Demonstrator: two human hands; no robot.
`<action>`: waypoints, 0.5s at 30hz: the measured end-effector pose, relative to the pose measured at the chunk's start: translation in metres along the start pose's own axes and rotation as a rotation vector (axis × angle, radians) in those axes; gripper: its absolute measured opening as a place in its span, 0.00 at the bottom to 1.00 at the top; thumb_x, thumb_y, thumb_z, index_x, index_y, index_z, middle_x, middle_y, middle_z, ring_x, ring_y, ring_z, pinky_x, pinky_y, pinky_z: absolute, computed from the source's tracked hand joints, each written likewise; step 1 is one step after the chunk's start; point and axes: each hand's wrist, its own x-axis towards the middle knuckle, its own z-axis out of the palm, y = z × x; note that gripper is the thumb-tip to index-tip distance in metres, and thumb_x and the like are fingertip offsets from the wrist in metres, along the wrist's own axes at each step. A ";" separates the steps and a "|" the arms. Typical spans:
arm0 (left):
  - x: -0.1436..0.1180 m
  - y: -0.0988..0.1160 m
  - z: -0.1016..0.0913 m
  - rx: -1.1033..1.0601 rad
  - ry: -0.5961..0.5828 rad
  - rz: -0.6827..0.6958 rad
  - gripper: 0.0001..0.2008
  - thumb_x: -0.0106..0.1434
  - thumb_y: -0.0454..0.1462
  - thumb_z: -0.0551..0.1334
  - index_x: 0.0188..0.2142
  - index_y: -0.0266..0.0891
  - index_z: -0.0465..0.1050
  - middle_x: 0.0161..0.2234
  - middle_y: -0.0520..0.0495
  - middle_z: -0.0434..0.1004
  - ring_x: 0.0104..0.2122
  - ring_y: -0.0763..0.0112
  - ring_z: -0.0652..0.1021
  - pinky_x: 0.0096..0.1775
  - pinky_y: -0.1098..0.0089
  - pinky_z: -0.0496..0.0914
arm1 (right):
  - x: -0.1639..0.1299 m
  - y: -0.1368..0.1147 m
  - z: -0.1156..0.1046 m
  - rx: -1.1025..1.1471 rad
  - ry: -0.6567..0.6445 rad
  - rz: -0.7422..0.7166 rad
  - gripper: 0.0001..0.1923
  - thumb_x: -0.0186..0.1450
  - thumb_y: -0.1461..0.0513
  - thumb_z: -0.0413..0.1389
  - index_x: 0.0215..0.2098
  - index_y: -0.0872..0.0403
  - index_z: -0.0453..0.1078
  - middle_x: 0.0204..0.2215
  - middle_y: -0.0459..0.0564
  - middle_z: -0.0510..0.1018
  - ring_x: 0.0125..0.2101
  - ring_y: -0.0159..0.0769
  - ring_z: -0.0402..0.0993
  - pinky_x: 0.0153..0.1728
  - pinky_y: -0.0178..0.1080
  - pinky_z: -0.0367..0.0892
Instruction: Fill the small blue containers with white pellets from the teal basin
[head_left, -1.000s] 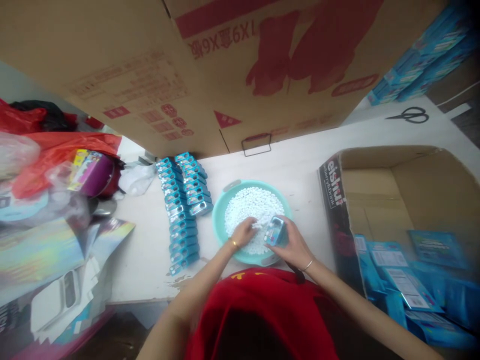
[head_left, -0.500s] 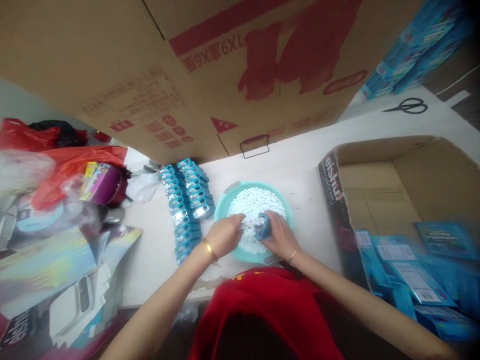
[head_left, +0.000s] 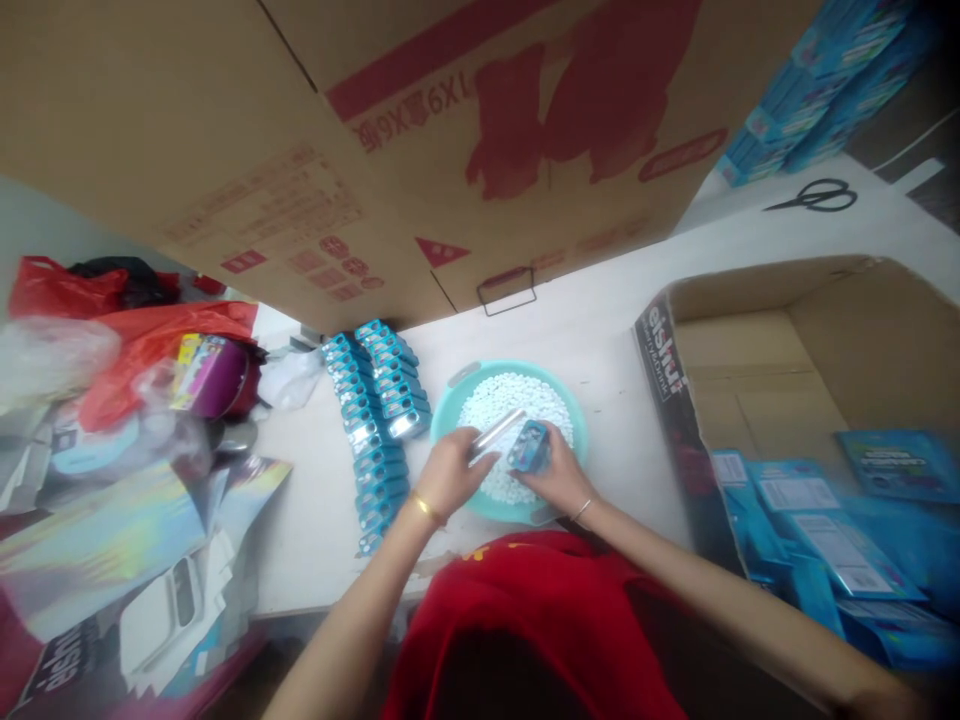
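A teal basin full of small white candies sits on the white table in front of me. Over its near side my right hand grips a small blue tin. My left hand holds a thin silvery lid-like piece, tilted, right beside that tin. Two rows of matching blue tins lie on the table left of the basin.
A large cardboard box leans over the back of the table. An open carton on the right holds blue packets. Scissors lie far right. Red bags and shiny sheets pile up on the left.
My left hand left the candies, met the tin, and now lifts a silvery piece beside it. The tin stays in my right hand over the basin.
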 end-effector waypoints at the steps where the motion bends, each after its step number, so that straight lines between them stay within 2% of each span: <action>1: -0.001 -0.005 0.014 -0.096 0.040 -0.017 0.13 0.61 0.46 0.58 0.30 0.38 0.66 0.25 0.52 0.66 0.25 0.73 0.69 0.30 0.71 0.64 | -0.001 0.000 0.002 0.018 0.000 0.020 0.40 0.52 0.53 0.64 0.57 0.52 0.51 0.50 0.59 0.67 0.51 0.49 0.67 0.50 0.54 0.66; 4: -0.005 -0.006 0.056 -0.281 0.138 -0.045 0.17 0.57 0.49 0.62 0.31 0.38 0.66 0.25 0.52 0.66 0.26 0.73 0.68 0.30 0.71 0.64 | -0.004 -0.001 0.008 0.051 -0.017 0.035 0.37 0.53 0.56 0.62 0.56 0.53 0.52 0.48 0.58 0.69 0.48 0.47 0.69 0.47 0.52 0.68; 7: -0.010 0.000 0.081 -0.290 0.172 -0.024 0.15 0.56 0.45 0.63 0.38 0.38 0.66 0.32 0.49 0.69 0.32 0.69 0.70 0.34 0.69 0.66 | -0.006 -0.006 0.014 0.044 -0.031 0.037 0.35 0.52 0.60 0.60 0.56 0.54 0.52 0.47 0.57 0.70 0.47 0.47 0.70 0.46 0.51 0.69; 11: -0.018 -0.006 0.083 -0.200 0.200 -0.020 0.10 0.59 0.39 0.59 0.40 0.39 0.64 0.35 0.46 0.68 0.35 0.68 0.71 0.37 0.67 0.68 | -0.009 -0.013 0.019 0.006 -0.077 -0.049 0.37 0.55 0.61 0.59 0.59 0.55 0.50 0.53 0.61 0.67 0.53 0.50 0.66 0.51 0.54 0.66; 13: -0.024 -0.022 0.074 -0.194 0.247 0.004 0.12 0.61 0.38 0.57 0.44 0.39 0.63 0.37 0.46 0.69 0.35 0.69 0.71 0.38 0.67 0.68 | -0.010 -0.018 0.017 -0.004 -0.128 -0.137 0.40 0.57 0.58 0.59 0.62 0.54 0.46 0.59 0.62 0.61 0.58 0.51 0.60 0.55 0.55 0.62; 15: -0.031 -0.047 0.062 -0.183 0.358 -0.012 0.14 0.62 0.39 0.56 0.47 0.39 0.61 0.40 0.44 0.70 0.37 0.68 0.72 0.40 0.66 0.68 | -0.012 -0.024 0.008 -0.011 -0.154 -0.195 0.39 0.59 0.55 0.58 0.63 0.53 0.46 0.60 0.61 0.59 0.60 0.49 0.58 0.57 0.54 0.60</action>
